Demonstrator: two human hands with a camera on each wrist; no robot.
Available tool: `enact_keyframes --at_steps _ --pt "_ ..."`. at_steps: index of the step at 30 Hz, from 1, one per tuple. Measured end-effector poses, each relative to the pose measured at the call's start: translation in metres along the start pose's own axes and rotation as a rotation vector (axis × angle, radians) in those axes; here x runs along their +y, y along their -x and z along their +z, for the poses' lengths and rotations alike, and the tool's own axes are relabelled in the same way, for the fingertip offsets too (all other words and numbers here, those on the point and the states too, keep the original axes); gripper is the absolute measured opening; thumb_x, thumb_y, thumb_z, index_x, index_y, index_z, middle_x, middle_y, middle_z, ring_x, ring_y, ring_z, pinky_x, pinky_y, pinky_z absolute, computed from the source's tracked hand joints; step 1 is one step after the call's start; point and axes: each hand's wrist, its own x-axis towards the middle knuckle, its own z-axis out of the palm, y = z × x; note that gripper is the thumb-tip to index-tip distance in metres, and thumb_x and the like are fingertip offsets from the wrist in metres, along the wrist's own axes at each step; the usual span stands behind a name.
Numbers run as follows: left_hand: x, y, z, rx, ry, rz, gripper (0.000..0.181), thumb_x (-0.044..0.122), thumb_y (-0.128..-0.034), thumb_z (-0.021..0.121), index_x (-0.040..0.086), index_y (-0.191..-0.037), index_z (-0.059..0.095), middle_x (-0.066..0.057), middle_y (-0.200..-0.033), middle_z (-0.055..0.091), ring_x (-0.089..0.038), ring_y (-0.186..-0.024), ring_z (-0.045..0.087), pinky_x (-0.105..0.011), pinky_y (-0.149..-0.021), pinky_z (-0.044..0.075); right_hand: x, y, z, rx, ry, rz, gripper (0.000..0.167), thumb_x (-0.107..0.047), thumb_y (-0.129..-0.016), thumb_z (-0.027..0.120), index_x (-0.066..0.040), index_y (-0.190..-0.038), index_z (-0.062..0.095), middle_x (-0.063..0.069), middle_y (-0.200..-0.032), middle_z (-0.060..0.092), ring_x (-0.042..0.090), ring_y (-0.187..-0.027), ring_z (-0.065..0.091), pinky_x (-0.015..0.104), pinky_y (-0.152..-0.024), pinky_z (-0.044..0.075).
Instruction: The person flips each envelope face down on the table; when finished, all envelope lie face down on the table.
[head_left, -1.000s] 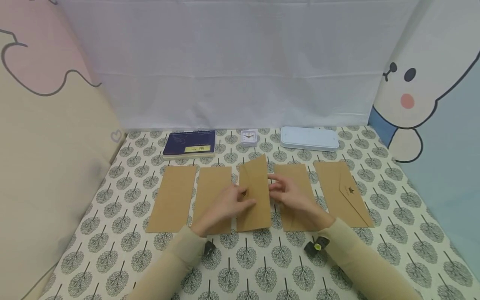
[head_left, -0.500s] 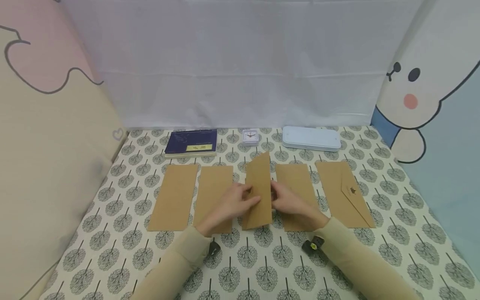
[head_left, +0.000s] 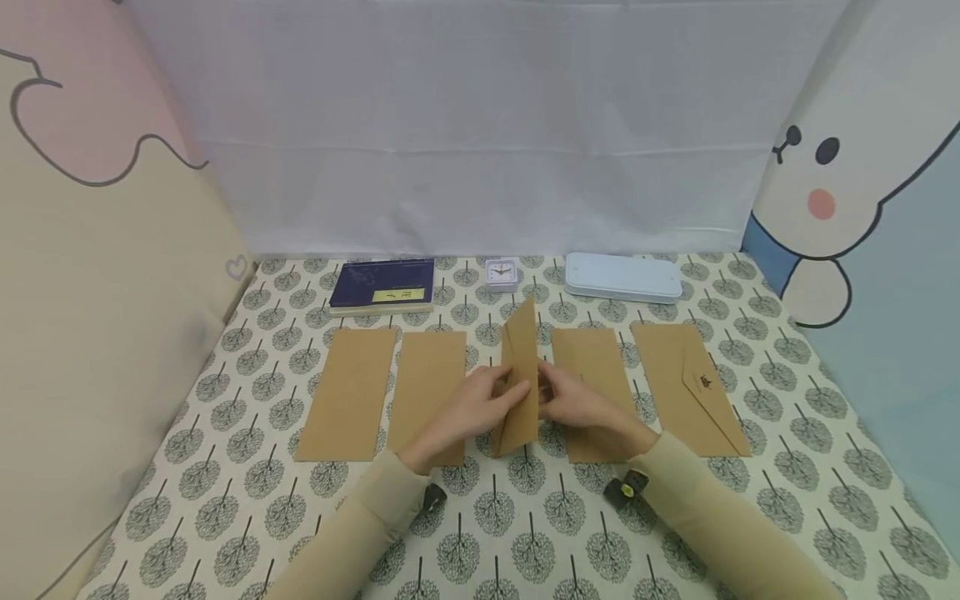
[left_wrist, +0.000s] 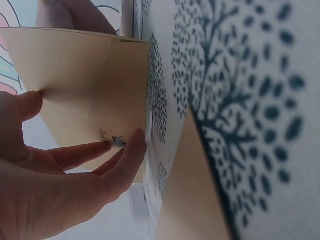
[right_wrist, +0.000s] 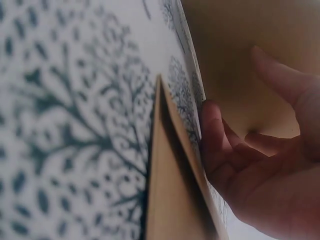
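At the middle of the surface (head_left: 495, 558), one kraft envelope (head_left: 525, 342) stood steeply on a long edge, steeper than a second ago, when it leaned flatter. Left hand (head_left: 476, 404) grasped it from the printed-flap side, thumb by the raised edge, fingers low near the logo. Right hand (head_left: 577, 404) touched the opposite face with thumb and fingers, fingers more bent than earlier; couldn't tell if it gripped. Flat envelopes (head_left: 350, 396) lay two per side, unchanged. Blue book (head_left: 367, 283), clock (head_left: 501, 274) and pale case (head_left: 622, 277) sat behind, also unchanged.
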Motion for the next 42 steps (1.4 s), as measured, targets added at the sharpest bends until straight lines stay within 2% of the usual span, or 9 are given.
enact_keyframes --at_steps 5,10,13,19,21,24,33,38,42 --pt "0.005 0.000 0.000 -0.022 0.071 0.012 0.066 0.055 -0.0969 0.041 0.005 -0.139 0.047 -0.015 -0.125 0.058 -0.026 -0.109 0.058 -0.037 -0.087 0.049 -0.001 0.001 -0.002 -0.018 -0.097 0.020 0.084 0.002 -0.079 0.070 -0.004 -0.149 0.023 0.029 -0.119 0.054 0.033 -0.095 0.062 0.038 -0.074 0.055" --pt "0.011 0.003 -0.002 -0.024 0.118 0.031 0.063 0.055 -0.0993 0.033 0.009 -0.139 0.048 -0.008 -0.104 0.065 -0.020 -0.090 0.063 -0.035 -0.077 0.051 -0.005 0.002 -0.003 -0.054 -0.227 0.069 0.088 0.002 -0.083 0.068 -0.016 -0.152 0.016 0.028 -0.121 0.055 0.032 -0.094 0.063 0.045 -0.076 0.054" --pt "0.013 0.004 -0.003 -0.023 0.134 0.021 0.064 0.056 -0.0997 0.030 0.008 -0.140 0.048 -0.006 -0.095 0.064 -0.020 -0.083 0.061 -0.037 -0.074 0.049 -0.007 0.002 -0.004 -0.075 -0.292 0.075 0.089 0.003 -0.084 0.067 -0.017 -0.153 0.013 0.027 -0.123 0.053 0.034 -0.098 0.062 0.048 -0.081 0.052" --pt "0.019 0.009 -0.005 -0.026 0.181 -0.081 0.073 0.061 -0.0980 0.022 0.008 -0.145 0.039 -0.011 -0.115 0.063 -0.027 -0.090 0.063 -0.045 -0.084 0.048 -0.006 0.002 -0.003 -0.071 -0.314 0.093 0.088 -0.007 -0.087 0.068 -0.020 -0.153 0.011 0.026 -0.124 0.053 0.033 -0.103 0.060 0.046 -0.083 0.051" --pt "0.020 0.011 -0.005 -0.023 0.197 -0.099 0.074 0.061 -0.0981 0.021 0.007 -0.145 0.038 -0.013 -0.127 0.058 -0.027 -0.099 0.062 -0.048 -0.095 0.042 -0.006 0.002 -0.003 -0.070 -0.332 0.105 0.088 -0.009 -0.087 0.069 -0.024 -0.152 0.012 0.025 -0.125 0.054 0.033 -0.103 0.060 0.046 -0.084 0.051" --pt "0.020 0.011 -0.007 -0.024 0.237 -0.100 0.072 0.059 -0.0988 0.021 0.006 -0.143 0.042 -0.015 -0.126 0.058 -0.026 -0.099 0.063 -0.049 -0.096 0.041 -0.006 0.002 -0.003 -0.061 -0.360 0.120 0.088 -0.010 -0.086 0.071 -0.028 -0.151 0.014 0.024 -0.123 0.054 0.033 -0.103 0.060 0.048 -0.084 0.050" --pt "0.020 0.012 -0.010 0.039 0.419 0.005 0.050 0.032 -0.1036 0.030 -0.003 -0.129 0.053 -0.021 -0.118 0.061 -0.029 -0.100 0.063 -0.038 -0.088 0.049 -0.009 0.003 -0.003 -0.018 -0.341 0.116 0.089 -0.007 -0.084 0.073 -0.022 -0.151 0.016 0.029 -0.117 0.051 0.039 -0.095 0.061 0.049 -0.077 0.053" --pt "0.021 0.015 -0.012 0.091 0.436 -0.037 0.046 0.027 -0.1013 0.036 0.000 -0.136 0.049 -0.014 -0.122 0.061 -0.027 -0.100 0.063 -0.042 -0.092 0.046 -0.012 0.005 -0.005 0.001 -0.251 0.135 0.087 -0.012 -0.083 0.075 -0.019 -0.150 0.021 0.025 -0.115 0.051 0.033 -0.095 0.062 0.045 -0.079 0.052" --pt "0.018 0.016 -0.012 0.118 0.486 -0.018 0.041 0.018 -0.0996 0.040 0.005 -0.138 0.049 -0.012 -0.127 0.058 -0.026 -0.099 0.064 -0.041 -0.090 0.047 -0.011 0.007 -0.009 0.014 -0.145 0.137 0.086 -0.018 -0.081 0.077 -0.017 -0.149 0.025 0.021 -0.113 0.054 0.029 -0.094 0.062 0.042 -0.078 0.052"
